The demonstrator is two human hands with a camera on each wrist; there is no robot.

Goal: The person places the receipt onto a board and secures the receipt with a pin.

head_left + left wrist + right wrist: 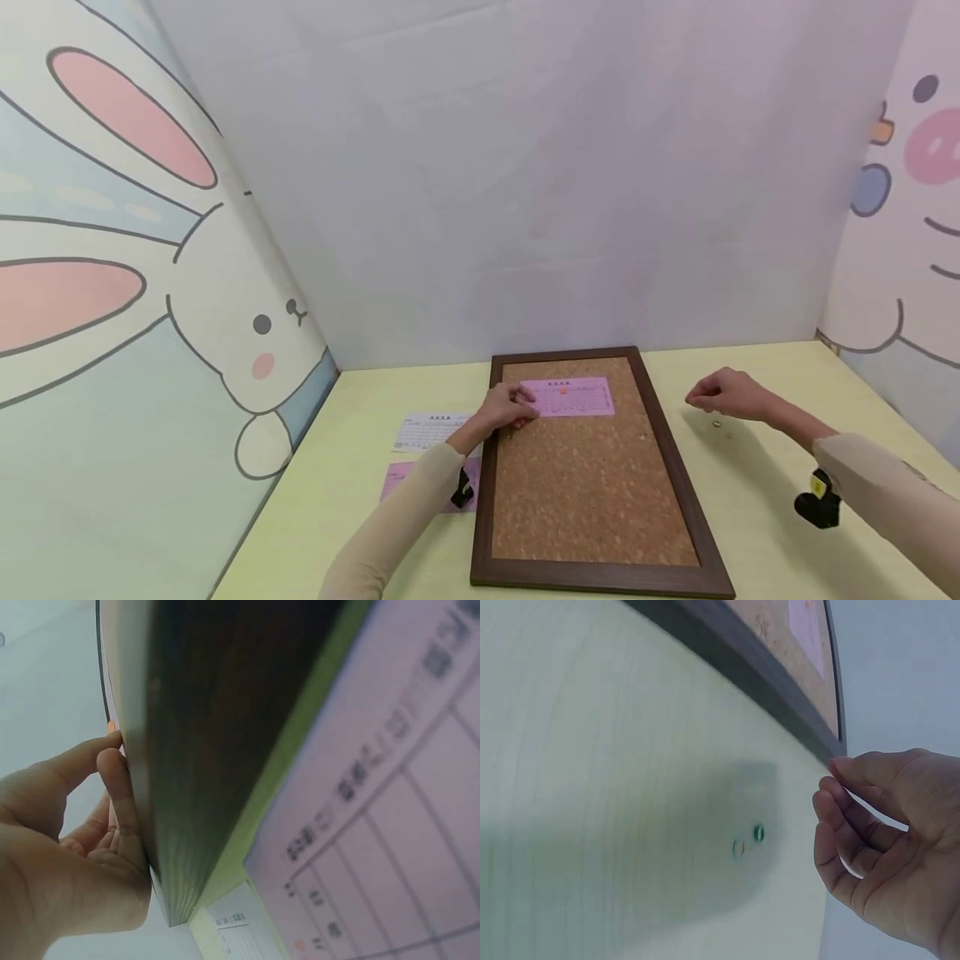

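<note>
One pink slip (567, 397) is pressed onto the cork board (592, 492) by the left hand (507, 407); unpinned yet, pins (716, 424) lie under the right hand (726, 393), loosely curled, empty.

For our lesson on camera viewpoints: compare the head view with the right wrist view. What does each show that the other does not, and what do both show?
Only the head view shows the left hand resting on the pink form, the white form and a second pink sheet left of the frame, and the rabbit wall.

Only the right wrist view shows two small pins, one green and one pale, and the right hand's loosely curled fingers, which hold nothing.

Both show the right hand, the framed cork board and the yellow table.
</note>
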